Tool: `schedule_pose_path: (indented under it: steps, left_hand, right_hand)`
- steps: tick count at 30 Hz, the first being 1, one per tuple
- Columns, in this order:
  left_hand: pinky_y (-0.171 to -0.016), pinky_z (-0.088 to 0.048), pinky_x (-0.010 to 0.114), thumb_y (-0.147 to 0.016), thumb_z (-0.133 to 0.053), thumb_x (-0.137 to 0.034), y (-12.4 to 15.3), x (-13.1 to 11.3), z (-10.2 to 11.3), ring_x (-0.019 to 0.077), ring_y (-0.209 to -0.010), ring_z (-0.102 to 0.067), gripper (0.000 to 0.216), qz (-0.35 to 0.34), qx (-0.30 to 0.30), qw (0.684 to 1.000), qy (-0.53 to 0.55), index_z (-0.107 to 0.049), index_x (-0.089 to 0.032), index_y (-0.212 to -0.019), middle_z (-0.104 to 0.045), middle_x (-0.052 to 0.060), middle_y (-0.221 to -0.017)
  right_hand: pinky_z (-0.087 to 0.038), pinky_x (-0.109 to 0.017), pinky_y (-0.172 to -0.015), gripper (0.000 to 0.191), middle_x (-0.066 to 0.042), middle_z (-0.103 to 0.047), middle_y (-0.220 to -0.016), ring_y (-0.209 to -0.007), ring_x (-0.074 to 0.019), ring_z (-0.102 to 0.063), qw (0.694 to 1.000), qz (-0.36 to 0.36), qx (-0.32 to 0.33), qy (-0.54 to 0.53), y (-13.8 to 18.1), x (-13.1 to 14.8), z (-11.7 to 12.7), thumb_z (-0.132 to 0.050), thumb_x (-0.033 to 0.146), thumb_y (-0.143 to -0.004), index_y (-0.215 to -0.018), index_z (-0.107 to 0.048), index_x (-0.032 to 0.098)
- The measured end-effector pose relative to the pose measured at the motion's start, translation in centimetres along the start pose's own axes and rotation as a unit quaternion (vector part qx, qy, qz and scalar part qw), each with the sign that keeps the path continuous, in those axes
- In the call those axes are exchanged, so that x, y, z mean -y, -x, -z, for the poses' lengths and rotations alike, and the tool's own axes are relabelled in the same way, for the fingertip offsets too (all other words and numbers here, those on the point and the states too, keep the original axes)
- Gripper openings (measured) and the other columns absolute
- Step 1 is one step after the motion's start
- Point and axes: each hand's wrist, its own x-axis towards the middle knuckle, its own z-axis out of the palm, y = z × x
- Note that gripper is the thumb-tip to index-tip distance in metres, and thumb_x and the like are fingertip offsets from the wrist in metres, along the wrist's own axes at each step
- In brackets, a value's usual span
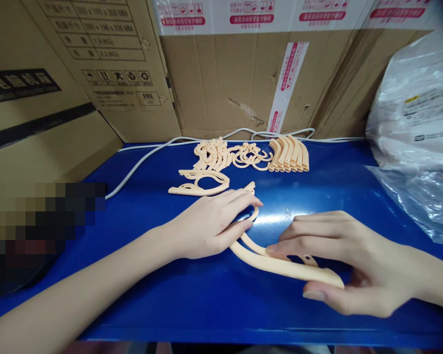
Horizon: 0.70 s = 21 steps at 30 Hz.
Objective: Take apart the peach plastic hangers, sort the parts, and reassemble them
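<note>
A long curved peach plastic part (276, 266) lies on the blue table top (192, 295) near its front. My right hand (339, 263) pinches the part's right end between thumb and fingers. My left hand (210, 223) rests palm down on the part's left end, thumb and fingers pressing a small looped piece that is mostly hidden beneath them. Behind my hands lie more peach parts: a flat curved pair (201, 183), a heap of thin pieces (212, 153), a cluster of rings (251, 155) and a neat row of curved blocks (290, 154).
Cardboard boxes (243, 73) wall off the back and the left side (40, 123). A white cable (147, 156) runs along the back of the table. A crinkled clear plastic bag (417, 128) fills the right side. A blurred patch sits at left.
</note>
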Motion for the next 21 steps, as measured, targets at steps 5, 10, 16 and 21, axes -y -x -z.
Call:
schedule_pose_path:
  steps: [5,10,16,21]
  left_hand:
    - [-0.103,-0.042,0.038,-0.100,-0.043,-0.027,0.1,0.0,-0.1,0.0248,-0.127,-0.053,0.029,0.004,0.000,1.000,-0.002,-0.051,-0.019,-0.126,-0.061,0.009,-0.133]
    - [-0.098,-0.044,0.036,-0.097,-0.046,-0.026,0.0,0.0,0.0,0.0242,-0.119,-0.057,0.030,0.014,0.003,1.000,0.005,-0.053,-0.018,-0.125,-0.063,0.009,-0.127]
    - [-0.091,-0.047,0.032,-0.090,-0.055,-0.022,-0.1,-0.2,0.1,0.0216,-0.106,-0.061,0.034,0.051,0.004,0.998,0.036,-0.057,-0.019,-0.123,-0.066,0.005,-0.110]
    - [-0.088,-0.046,0.031,-0.091,-0.057,-0.030,-0.1,-0.6,0.2,0.0199,-0.097,-0.062,0.029,0.070,0.024,0.994,0.078,-0.060,-0.024,-0.120,-0.065,-0.001,-0.092]
  right_hand:
    - [-0.049,-0.027,-0.068,0.029,-0.006,-0.071,-0.093,-0.079,-0.0151,-0.066,1.000,-0.002,0.004,-0.004,0.0,0.1,-0.2,-0.055,0.023,-0.092,-0.119,-0.062,0.017]
    - [-0.049,-0.026,-0.067,0.029,-0.004,-0.071,-0.090,-0.078,-0.0143,-0.065,1.000,-0.008,0.004,-0.002,0.0,0.0,-0.6,-0.054,0.016,-0.088,-0.117,-0.062,0.017]
    - [-0.049,-0.029,-0.077,0.024,-0.008,-0.070,-0.102,-0.087,-0.0164,-0.063,0.998,-0.008,-0.009,0.064,0.1,-1.1,-0.9,-0.053,0.013,-0.089,-0.110,-0.065,0.017]
    - [-0.049,-0.033,-0.080,0.024,-0.010,-0.065,-0.112,-0.093,-0.0175,-0.062,0.992,-0.026,-0.032,0.123,0.1,-2.3,-1.1,-0.052,0.021,-0.096,-0.113,-0.068,0.023]
